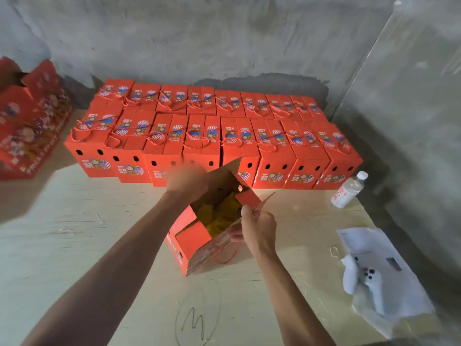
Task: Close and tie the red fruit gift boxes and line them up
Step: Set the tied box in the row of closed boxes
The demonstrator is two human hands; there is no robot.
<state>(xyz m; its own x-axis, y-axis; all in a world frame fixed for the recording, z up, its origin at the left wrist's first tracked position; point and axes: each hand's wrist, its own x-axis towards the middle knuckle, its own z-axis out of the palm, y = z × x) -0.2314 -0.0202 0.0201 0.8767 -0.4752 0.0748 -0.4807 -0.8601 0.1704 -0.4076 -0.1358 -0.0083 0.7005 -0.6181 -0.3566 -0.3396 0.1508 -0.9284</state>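
Red open box (pixel 199 248) — right fingers (pixel 245 216) pinch its near flap, left hand (pixel 188 182) blurred — grip unclear.

Bare concrete storeroom (pixel 224 38), rows of tied gift boxes (pixel 212 136)

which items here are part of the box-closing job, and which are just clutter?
Job:
- open red box, flaps up, yellow contents showing
- left hand at its far flap, blurred
- right hand pinching its near flap
- two rows of tied boxes along the wall
- unclosed boxes at far left

Lying about:
- water bottle
- white gloves on white paper
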